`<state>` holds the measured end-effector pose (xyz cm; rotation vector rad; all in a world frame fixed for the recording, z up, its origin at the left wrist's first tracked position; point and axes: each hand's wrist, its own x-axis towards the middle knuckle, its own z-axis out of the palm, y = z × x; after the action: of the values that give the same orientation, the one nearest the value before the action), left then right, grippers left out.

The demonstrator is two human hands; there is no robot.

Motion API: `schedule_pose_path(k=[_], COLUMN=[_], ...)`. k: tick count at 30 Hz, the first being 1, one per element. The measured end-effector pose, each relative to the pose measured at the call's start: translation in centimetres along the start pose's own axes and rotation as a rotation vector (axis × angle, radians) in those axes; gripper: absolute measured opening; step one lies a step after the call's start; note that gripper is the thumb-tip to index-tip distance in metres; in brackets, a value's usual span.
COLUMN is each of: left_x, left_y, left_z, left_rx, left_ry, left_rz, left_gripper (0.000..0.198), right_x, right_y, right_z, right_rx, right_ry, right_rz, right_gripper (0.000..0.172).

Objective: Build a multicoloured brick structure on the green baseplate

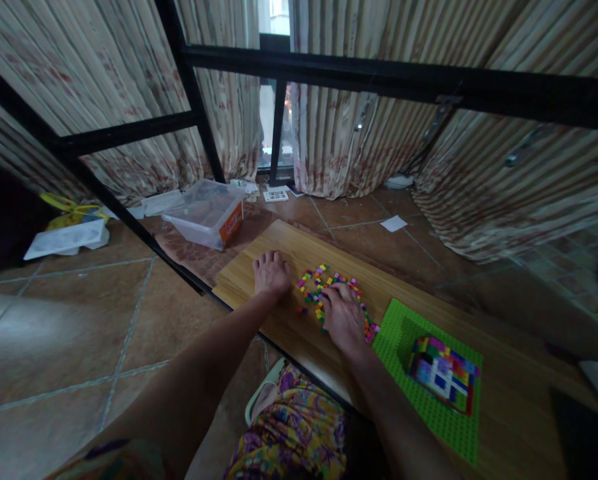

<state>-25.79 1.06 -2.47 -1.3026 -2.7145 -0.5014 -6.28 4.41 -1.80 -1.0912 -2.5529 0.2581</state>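
Observation:
Palm down on the wooden board, my left hand (272,275) lies with its fingers stretched forward and holds nothing that I can see. My right hand (345,315) is over a loose pile of small colourful toy bricks (322,280), fingers bent down and drawn together among them. Its fingertips are partly hidden, so what they pinch does not show. Right of that hand lies a green studded baseplate (396,333). A low multicoloured brick build (441,373), with white and blue bricks in its middle, sits on the baseplate.
The wooden tabletop (249,267) is long and narrow. Beyond its left end stands a clear plastic box (203,217) with an orange label. Black metal bars (379,79) cross in front of striped curtains. A paper (393,224) lies on the tiled floor.

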Motion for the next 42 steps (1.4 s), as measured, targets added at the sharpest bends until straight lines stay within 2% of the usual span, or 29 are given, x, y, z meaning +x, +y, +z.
schedule_pose_path(k=[3,6,10,14,20,24,29,32,35,38,42], left_x=[0.0,0.0,0.0,0.0,0.1,0.1,0.1,0.2,0.2,0.2,0.2], left_y=[0.1,0.1,0.0,-0.2,-0.1,0.0,-0.1,-0.1,-0.1,0.0,0.0], left_z=[-0.1,-0.1,0.0,0.3,0.3,0.2,0.2,0.2,0.2,0.1,0.1], left_rx=[0.001,0.015,0.025,0.031,0.052,0.049,0.052,0.045,0.040,0.043,0.048], left_ry=[-0.014,-0.020,-0.003,0.024,0.008,0.010,0.011,0.010,0.008,0.008,0.008], left_rz=[-0.005,-0.007,0.008,0.020,0.008,0.006,0.010,0.001,0.002,0.006,0.007], left_gripper=[0.035,0.035,0.035,0.034,0.035,0.035,0.035,0.035,0.034,0.034,0.035], right_x=[0.1,0.5,0.8,0.9,0.3,-0.9,-2.8,-4.2,-5.6,-6.4,-6.6], right_y=[-0.1,-1.1,-2.4,-2.5,-2.0,-1.9,-1.8,-0.8,0.6,1.6,1.7], right_z=[-0.6,-0.7,-0.1,0.4,-0.2,-0.6,-1.5,-2.3,-2.9,-3.6,-4.4], right_rx=[-0.004,0.027,0.019,0.012,0.221,0.622,1.323,1.604,1.725,1.755,1.716], right_ry=[0.009,0.001,-0.044,-0.055,-0.001,0.024,0.072,0.126,0.227,0.265,0.232], right_rz=[0.017,-0.037,-0.095,-0.103,-0.071,0.103,0.562,0.753,0.866,0.941,0.898], right_gripper=[0.025,0.025,0.023,0.019,0.011,0.010,0.034,0.036,0.029,0.030,0.032])
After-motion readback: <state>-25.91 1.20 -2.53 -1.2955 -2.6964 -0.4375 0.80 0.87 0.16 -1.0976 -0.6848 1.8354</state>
